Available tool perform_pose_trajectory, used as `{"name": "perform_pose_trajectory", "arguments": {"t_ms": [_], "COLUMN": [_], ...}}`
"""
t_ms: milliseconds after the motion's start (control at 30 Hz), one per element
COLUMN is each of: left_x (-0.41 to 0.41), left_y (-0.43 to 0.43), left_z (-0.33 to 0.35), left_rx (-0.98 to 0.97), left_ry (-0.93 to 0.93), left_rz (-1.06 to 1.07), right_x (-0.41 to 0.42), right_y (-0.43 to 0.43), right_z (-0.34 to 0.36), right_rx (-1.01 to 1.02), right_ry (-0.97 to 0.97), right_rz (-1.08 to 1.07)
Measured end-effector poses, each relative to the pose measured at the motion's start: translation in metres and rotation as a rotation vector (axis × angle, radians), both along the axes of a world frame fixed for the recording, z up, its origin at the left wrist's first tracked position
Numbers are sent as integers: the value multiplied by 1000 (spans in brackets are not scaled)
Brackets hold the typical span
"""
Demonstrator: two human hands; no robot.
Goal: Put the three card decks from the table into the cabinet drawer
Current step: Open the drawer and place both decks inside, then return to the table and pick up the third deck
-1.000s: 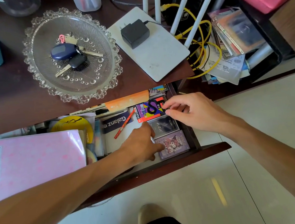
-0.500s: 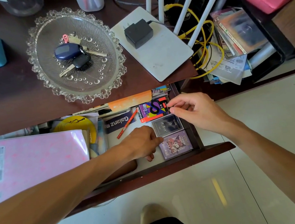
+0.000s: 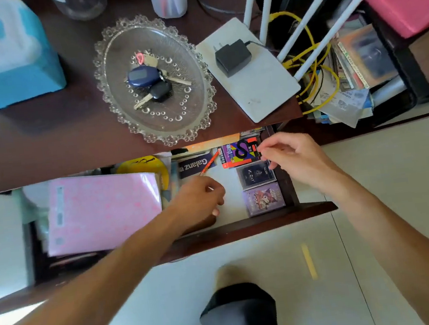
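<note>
Hands have drawn back: the left hand [image 3: 201, 198], loosely curled and empty, has slid away from the purple cartoon deck [image 3: 264, 200], and the right hand [image 3: 291, 157], fingers half open and holding nothing, hovers by the colourful deck [image 3: 240, 154]. With the dark deck [image 3: 256, 174] between them, all three lie along the drawer [image 3: 245, 232] right wall, so placing looks done. A red pencil [image 3: 209, 162], pink folder [image 3: 101, 211] and, farther, the glass key dish [image 3: 154, 79] obstruct nothing.
</note>
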State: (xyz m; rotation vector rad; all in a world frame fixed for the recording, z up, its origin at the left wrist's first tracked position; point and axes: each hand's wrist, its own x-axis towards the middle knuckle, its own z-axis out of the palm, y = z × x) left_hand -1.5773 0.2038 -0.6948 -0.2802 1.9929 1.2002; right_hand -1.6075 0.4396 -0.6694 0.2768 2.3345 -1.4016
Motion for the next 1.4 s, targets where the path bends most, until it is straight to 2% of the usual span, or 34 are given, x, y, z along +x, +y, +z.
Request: {"name": "perform_pose_trajectory", "arguments": {"t_ms": [100,233,333,500,633,767,933,1067,1233,1400], "left_x": [57,162,245,365,428,461,502,565,657,734], "left_y": [-61,-146,-190,-223,-224,-220,-215,-182,-106,7], "left_z": [87,214,302,444,543,618,678,693,674,650], "left_rx": [-106,-151,-218,-167,-71,-24,-10,-74,-41,124], "left_ry": [111,-99,-276,-488,-524,-443,-289,-246,-348,-522], "left_rz": [151,558,703,809,865,1006,1281,1528,1893,2273], "right_x": [37,108,159,224,247,247,228,227,287,415], "right_y": [-38,-86,-105,-118,-126,-137,-178,-245,-347,-413], "right_z": [57,150,239,400,508,577,593,589,599,624], "right_rx": [-159,-139,12,265,405,476,603,707,746,583], "right_ry": [-135,-404,-512,-546,-508,-455,-371,-303,-170,-127], "right_rz": [-204,-245,-161,171,302,392,683,1071,1507,1782]}}
